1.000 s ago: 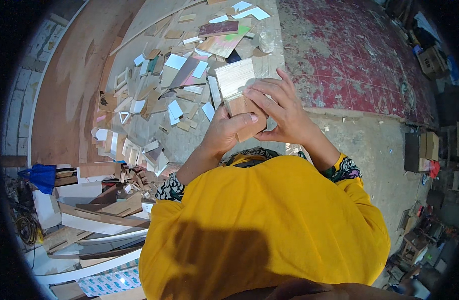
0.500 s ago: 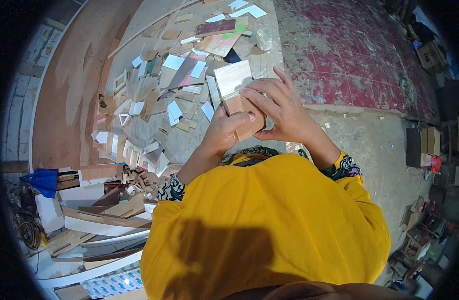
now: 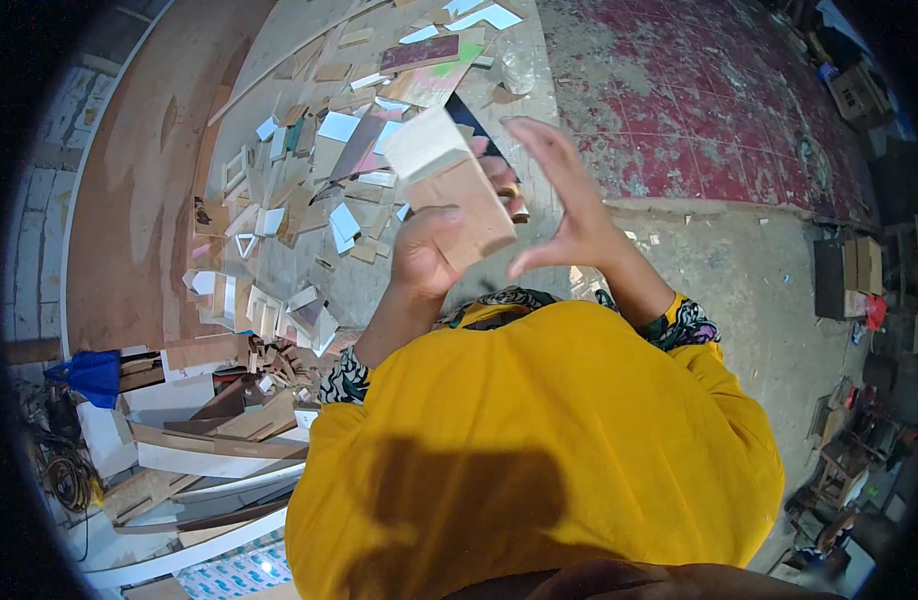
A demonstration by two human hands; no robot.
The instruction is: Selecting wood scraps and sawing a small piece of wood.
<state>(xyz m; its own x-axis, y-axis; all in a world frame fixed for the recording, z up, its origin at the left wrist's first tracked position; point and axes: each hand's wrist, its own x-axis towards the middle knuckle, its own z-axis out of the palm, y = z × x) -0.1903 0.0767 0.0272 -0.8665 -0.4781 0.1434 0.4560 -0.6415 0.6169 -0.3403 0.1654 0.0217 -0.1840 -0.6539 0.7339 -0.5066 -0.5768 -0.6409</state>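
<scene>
Head view: the left hand (image 3: 426, 258) is closed around a two-toned wooden piece (image 3: 469, 212), thumb across its face, fingers behind. Just to its right, the right hand (image 3: 582, 220) is spread wide, holding nothing, apart from the piece. Scraps (image 3: 345, 222) litter the desk (image 3: 535, 105) beyond and left of the hands. Far right of them, a cardboard box (image 3: 861, 95) bears dark print; well below-left, a sheet (image 3: 234, 577) carries blue markings, unreadable.
</scene>
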